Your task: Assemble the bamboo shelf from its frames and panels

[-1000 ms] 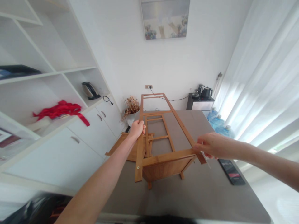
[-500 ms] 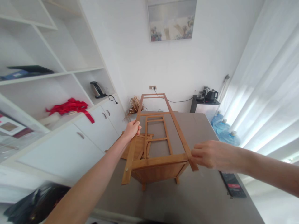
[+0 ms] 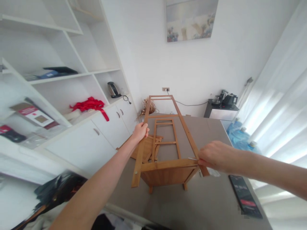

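My left hand (image 3: 141, 131) is closed around the left rail of a wooden frame (image 3: 187, 127), which tilts up over the table. The frame meets a wooden panel (image 3: 168, 176) with short legs at its near end. At the frame's right near corner, my right hand (image 3: 213, 155) is closed on what looks like a hex key (image 3: 192, 158), a thin silvery rod mostly hidden by the fingers. A bolt head (image 3: 136, 172) shows on the left rail's near end. Beneath and behind the frame lie a second, smaller wooden frame (image 3: 177, 145) and several flat wooden pieces (image 3: 147, 148).
A phone (image 3: 244, 195) lies on the grey table (image 3: 206, 198) at the right, near a bit of clear plastic (image 3: 213, 172). White shelves (image 3: 72, 78) stand left. Blue water bottles (image 3: 240, 134) and a small cabinet (image 3: 220, 111) with kettles stand at the far right.
The view has swung left, so everything sits further right in it. The thin rod and the clear plastic by my right hand now show. My left hand keeps its grip on the rail.
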The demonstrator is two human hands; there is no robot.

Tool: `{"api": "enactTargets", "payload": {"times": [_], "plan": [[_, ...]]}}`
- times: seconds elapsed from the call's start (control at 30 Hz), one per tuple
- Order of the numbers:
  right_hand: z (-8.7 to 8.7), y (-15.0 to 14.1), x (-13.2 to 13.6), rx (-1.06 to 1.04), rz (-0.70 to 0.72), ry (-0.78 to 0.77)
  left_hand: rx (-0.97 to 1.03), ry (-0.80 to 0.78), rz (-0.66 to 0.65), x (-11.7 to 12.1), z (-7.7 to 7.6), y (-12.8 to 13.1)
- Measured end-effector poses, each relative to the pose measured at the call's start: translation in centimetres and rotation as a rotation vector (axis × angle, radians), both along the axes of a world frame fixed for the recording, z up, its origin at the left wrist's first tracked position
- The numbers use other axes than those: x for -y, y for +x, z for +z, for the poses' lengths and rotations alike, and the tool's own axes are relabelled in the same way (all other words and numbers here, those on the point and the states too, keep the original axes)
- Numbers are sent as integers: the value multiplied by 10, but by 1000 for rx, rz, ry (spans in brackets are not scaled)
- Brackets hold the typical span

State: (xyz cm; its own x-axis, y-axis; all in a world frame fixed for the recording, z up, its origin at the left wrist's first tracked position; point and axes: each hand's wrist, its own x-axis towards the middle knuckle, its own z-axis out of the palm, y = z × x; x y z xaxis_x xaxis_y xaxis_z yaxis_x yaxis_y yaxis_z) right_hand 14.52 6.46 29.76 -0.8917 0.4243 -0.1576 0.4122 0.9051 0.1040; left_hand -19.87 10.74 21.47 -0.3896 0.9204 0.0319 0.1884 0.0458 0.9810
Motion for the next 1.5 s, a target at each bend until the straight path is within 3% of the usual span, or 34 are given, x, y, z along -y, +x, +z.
{"api": "enactTargets", "payload": {"times": [0.17, 0.3, 0.37, 0.5, 0.57, 0.67, 0.77, 0.83, 0.9, 1.1, 1.2, 1.33, 1.4, 1.5], "plan": [[10, -6, 1, 37, -111, -46, 0, 2, -1, -2, 2, 2], [8, -5, 1, -14, -247, -107, 4, 6, -10, -5, 3, 3], [4, -5, 2, -48, -369, -226, 8, 7, -15, -6, 2, 2], [-4, -4, 6, -131, -624, -606, 24, 3, -31, -7, -4, -1], [-5, -3, 10, -156, -665, -662, 30, -1, -41, -6, -8, -3], [1, 0, 18, -128, -611, -354, 31, -4, -57, -6, -13, -6], [10, 7, 22, -127, -347, -34, 23, -7, -72, -5, -17, -9], [12, 12, 22, -146, -96, -17, 18, -6, -77, -5, -19, -11], [9, 14, 20, -150, 62, -21, 16, -2, -77, -5, -21, -13], [-3, 11, 18, -141, 160, 20, 11, -2, -70, -4, -23, -16], [-2, 4, 27, -91, -1, 21, 15, -2, -66, -4, -22, -16], [0, -10, 38, -17, -399, -52, 17, 0, -71, -3, -21, -15], [0, -15, 39, -19, -540, -144, 15, 1, -72, -2, -21, -15], [-1, -16, 34, -67, -633, -376, 10, 0, -71, 1, -21, -14]]}}
